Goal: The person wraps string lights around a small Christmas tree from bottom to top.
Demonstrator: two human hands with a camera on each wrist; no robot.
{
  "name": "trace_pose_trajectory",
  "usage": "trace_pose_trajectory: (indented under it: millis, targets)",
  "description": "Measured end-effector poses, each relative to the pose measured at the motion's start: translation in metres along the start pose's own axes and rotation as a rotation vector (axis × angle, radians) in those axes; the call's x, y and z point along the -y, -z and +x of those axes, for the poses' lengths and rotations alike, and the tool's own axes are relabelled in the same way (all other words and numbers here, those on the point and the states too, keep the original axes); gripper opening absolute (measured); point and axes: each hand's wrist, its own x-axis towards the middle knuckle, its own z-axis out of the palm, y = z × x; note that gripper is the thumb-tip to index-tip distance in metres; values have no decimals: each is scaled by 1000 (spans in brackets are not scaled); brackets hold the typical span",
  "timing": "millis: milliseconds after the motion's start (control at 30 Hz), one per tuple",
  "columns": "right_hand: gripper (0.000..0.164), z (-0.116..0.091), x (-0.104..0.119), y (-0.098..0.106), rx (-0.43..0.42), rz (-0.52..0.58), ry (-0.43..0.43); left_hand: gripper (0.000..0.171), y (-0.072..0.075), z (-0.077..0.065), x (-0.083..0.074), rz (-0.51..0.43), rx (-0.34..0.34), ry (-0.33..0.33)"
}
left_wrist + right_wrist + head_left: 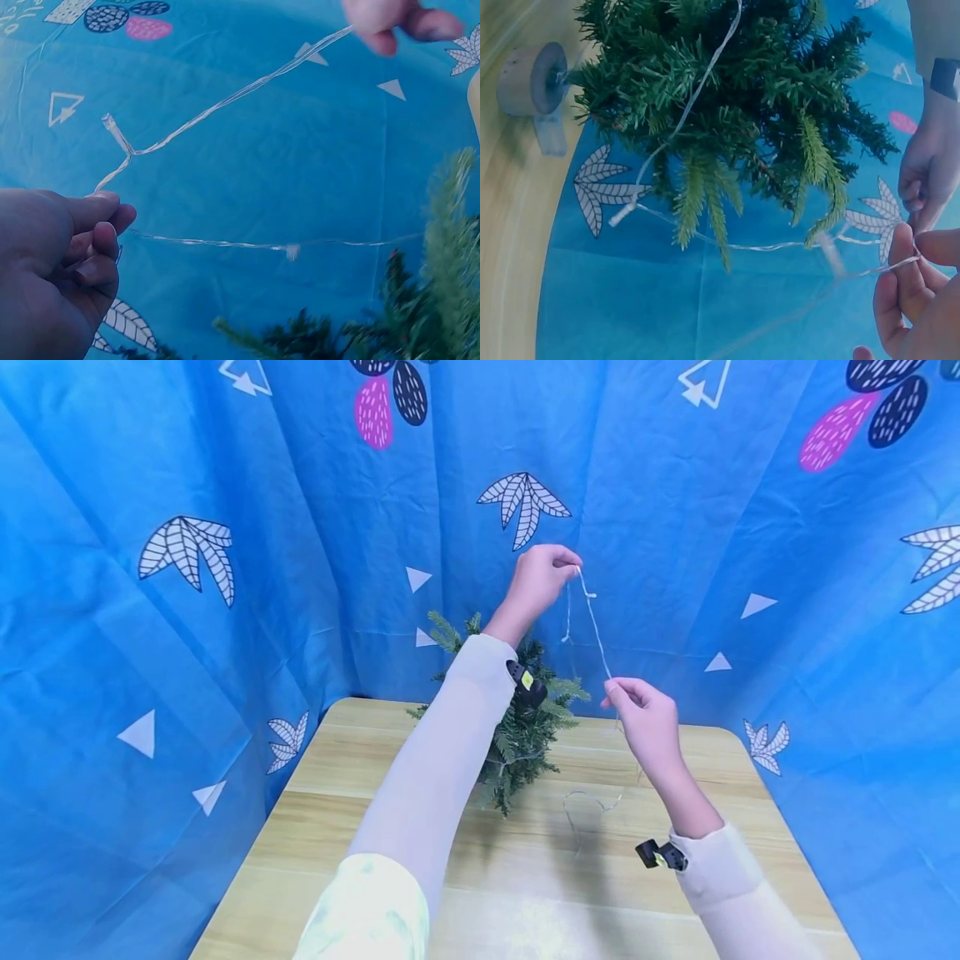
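Observation:
A small artificial Christmas tree (517,735) stands on the table, partly hidden behind my left forearm. Above and just right of its top, my left hand (536,581) pinches a string of fairy lights (596,631) between thumb and fingertips. Lower and to the right, my right hand (648,722) pinches the same string, its wire stretched between both hands. In the left wrist view, a small clear bulb (112,131) sticks up from the wire near my left fingertips. The right wrist view shows more wire running across the green branches (742,90).
The light wooden table (360,760) carries a loose loop of the wire (570,814) right of the tree. A round tree base (532,79) shows in the right wrist view. Blue patterned curtains (660,527) stand behind the table and at both sides.

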Motion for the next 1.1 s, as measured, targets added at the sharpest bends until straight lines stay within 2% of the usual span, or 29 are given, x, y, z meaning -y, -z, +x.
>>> trace_pose_trajectory:
  millis: [167, 367, 700, 933, 1100]
  targets:
    - [43, -6, -1, -3, -1, 0, 11, 18, 14, 4, 0, -24, -14, 11]
    - [40, -13, -3, -7, 16, 19, 22, 18, 35, 12, 4, -40, -45, 65]
    - [38, -22, 5, -13, 2, 26, 104, 24, 62, 15, 32, -51, -29, 137]
    - [34, -28, 20, -16, 23, 42, 93, 27, 73, 15, 53, 14, -30, 171]
    - [33, -32, 28, -17, 39, 46, 75, 26, 81, 13, 61, 39, -22, 182]
